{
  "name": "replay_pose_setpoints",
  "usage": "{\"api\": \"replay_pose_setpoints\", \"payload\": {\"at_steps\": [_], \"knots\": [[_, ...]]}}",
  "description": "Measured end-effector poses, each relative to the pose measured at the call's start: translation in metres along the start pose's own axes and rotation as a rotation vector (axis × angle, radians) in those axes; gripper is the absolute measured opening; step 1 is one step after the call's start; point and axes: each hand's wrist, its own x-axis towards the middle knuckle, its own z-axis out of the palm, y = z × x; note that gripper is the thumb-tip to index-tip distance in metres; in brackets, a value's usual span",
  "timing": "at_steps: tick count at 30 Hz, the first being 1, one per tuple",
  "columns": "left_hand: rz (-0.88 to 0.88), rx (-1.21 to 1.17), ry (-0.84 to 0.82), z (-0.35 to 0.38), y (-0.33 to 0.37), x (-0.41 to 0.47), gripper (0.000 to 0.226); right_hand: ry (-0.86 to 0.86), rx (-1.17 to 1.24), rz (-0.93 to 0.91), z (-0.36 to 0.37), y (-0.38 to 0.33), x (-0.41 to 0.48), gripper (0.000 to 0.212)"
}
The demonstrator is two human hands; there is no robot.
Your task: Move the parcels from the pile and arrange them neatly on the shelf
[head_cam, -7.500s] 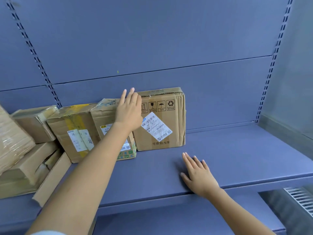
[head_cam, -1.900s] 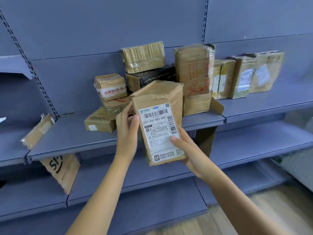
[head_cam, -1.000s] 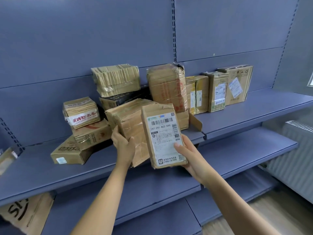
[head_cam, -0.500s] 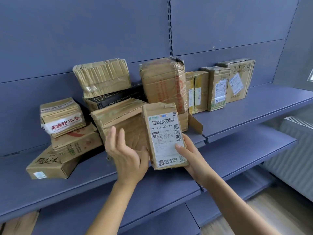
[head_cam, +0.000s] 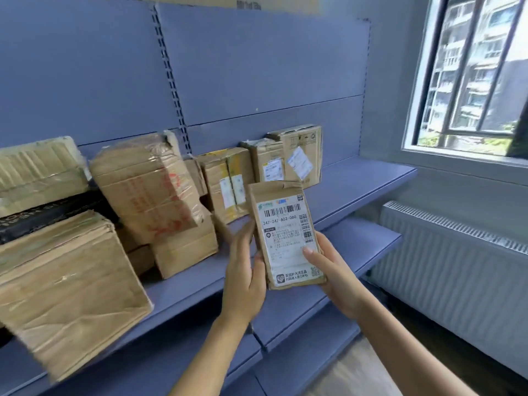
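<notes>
I hold a slim brown parcel (head_cam: 285, 235) with a white barcode label upright in front of the blue shelf (head_cam: 365, 178). My right hand (head_cam: 328, 270) grips its lower right edge, thumb across the label. My left hand (head_cam: 245, 267) holds its left edge, fingers behind it. The pile of cardboard parcels (head_cam: 148, 184) fills the shelf's left half. A row of three upright parcels (head_cam: 265, 167) stands against the back panel to the right of the pile.
A large creased box (head_cam: 65, 292) juts over the shelf's front edge at the left. Bare shelf board lies to the right of the row. Lower shelves (head_cam: 360, 247) project below. A radiator (head_cam: 457, 267) and a barred window (head_cam: 471, 75) are at the right.
The view has swung right and closer to the shelf. The slim parcel has moved right, away from the pile. My left hand has come from the big box to the slim parcel's left edge.
</notes>
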Motion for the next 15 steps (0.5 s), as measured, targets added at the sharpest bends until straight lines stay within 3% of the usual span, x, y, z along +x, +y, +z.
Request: {"api": "replay_pose_setpoints", "payload": {"at_steps": [7,12,15], "knots": [[0.021,-0.222,-0.217,0.166,0.042,0.024,0.046,0.228,-0.010,-0.086,-0.153,-0.044,-0.040,0.047],[0.096,-0.281,-0.326,0.235,0.052,0.039,0.045,0.350,0.017,-0.081,-0.222,-0.050,-0.050,0.050],[0.033,-0.283,-0.381,0.265,0.042,0.051,0.051,0.386,-0.026,-0.059,-0.249,-0.050,-0.041,0.052]]}}
